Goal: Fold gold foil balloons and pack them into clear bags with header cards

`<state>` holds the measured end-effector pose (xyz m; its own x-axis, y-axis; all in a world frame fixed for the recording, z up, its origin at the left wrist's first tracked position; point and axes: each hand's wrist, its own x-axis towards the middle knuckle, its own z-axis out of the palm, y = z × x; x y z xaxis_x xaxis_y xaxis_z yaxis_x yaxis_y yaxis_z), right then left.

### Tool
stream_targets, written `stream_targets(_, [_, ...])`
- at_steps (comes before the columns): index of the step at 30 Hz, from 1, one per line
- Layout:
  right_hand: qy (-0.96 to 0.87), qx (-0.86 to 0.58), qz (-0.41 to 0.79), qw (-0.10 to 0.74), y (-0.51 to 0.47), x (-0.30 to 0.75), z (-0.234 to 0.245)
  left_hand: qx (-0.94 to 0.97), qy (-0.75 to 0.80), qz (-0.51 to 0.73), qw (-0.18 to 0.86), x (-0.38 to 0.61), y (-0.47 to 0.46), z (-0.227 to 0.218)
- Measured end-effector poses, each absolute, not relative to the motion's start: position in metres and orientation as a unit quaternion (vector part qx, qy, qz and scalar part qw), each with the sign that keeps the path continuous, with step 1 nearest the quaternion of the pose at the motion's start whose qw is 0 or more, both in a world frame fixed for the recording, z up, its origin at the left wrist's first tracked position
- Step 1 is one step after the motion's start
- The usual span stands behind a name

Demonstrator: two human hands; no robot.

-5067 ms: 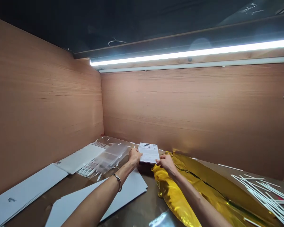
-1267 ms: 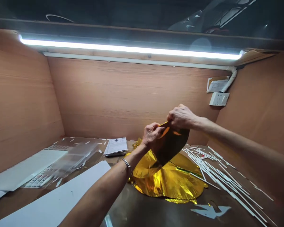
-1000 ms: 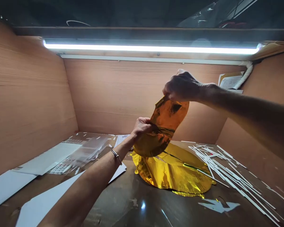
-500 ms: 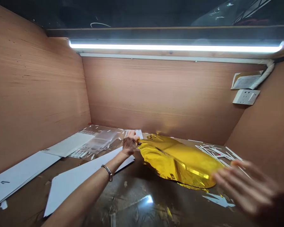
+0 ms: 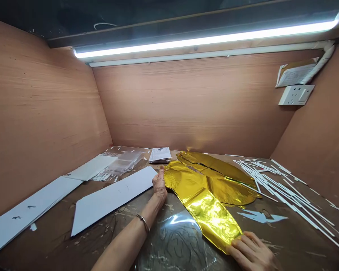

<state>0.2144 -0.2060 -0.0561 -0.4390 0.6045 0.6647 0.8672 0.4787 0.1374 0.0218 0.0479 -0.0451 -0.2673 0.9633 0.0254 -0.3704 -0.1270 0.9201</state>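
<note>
A long gold foil balloon [image 5: 205,209] lies flat between the hands, spread out on the work surface. The right hand [image 5: 251,253] rests open on its near end, fingers laid flat. The left hand [image 5: 159,185] stands against its upper edge, though whether it pinches the foil is hidden. A white card [image 5: 110,197] lies just left of that hand, with white sticks [image 5: 288,195] well off to the right.

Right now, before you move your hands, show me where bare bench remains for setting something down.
Use the brown bench right of your right hand, below the white sticks, or the patch between the white board and your left hand. The back is crowded: gold foil balloon, papers, plastic bag.
</note>
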Motion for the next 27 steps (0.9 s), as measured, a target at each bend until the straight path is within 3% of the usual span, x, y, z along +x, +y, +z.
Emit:
stream_targets(7, [-0.775, -0.554, -0.053, 0.3, -0.22, 0.222, -0.049, 0.523, 0.391, 0.603, 0.458, 0.026, 0.038, -0.025])
stream_targets(11, [-0.74, -0.585, -0.013, 0.33, -0.222, 0.223, -0.047, 0.688, 0.287, 0.529, 0.405, 0.036, -0.011, -0.014])
stream_targets(14, [-0.748, -0.559, -0.042, 0.354, -0.222, 0.221, -0.042, 0.924, 0.102, 0.33, 0.162, 0.043, -0.057, -0.021])
stream_targets(16, [-0.749, -0.545, -0.072, 0.369, -0.223, 0.22, -0.037, 0.968, 0.055, 0.234, 0.072, 0.045, -0.078, -0.03])
stream_targets(21, [-0.751, -0.537, -0.069, 0.379, -0.204, 0.224, -0.008, 0.976, 0.056, 0.176, 0.114, 0.038, -0.093, -0.039])
stream_targets(27, [-0.807, -0.498, 0.107, 0.299, -0.124, 0.214, 0.027, 0.979, -0.025, 0.138, 0.147, 0.02, -0.084, -0.032])
